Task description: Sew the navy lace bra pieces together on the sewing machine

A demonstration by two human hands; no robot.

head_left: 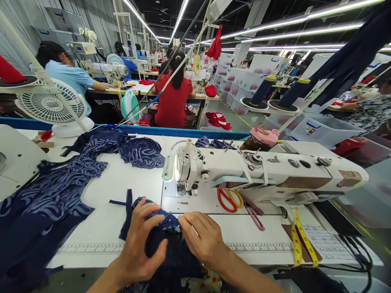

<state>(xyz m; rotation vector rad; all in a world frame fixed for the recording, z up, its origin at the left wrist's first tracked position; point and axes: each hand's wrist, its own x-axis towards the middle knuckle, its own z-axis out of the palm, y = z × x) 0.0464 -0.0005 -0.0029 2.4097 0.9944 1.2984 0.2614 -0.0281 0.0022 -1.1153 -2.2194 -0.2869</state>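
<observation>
- The lower part of the navy lace piece runs off the table's front edge and out of the picture, so its full shape cannot be made out.
- The needle area of the sewing machine is washed out by its own lamp (the glare swallows the presser foot).
- The palm sides of both hands are turned away, and so is anything under them.
- The left hand lies on the lace piece's left side with its fingers spread and curled down over the bunched cloth, and the thumb presses in from the right, so it has hold of a fold.
- The right hand rests on the piece's right side with its fingers held close together and nearly straight, pointing left and touching the cloth. Whether they pinch it, I cannot tell.
- The lace piece sits at the near edge of the white table, in front of the machine's needle end and between the two hands.
- Red scissors lie under the machine arm, and a yellow measuring tape lies well to the right.
- A heap of navy fabric covers the table's left side.
</observation>
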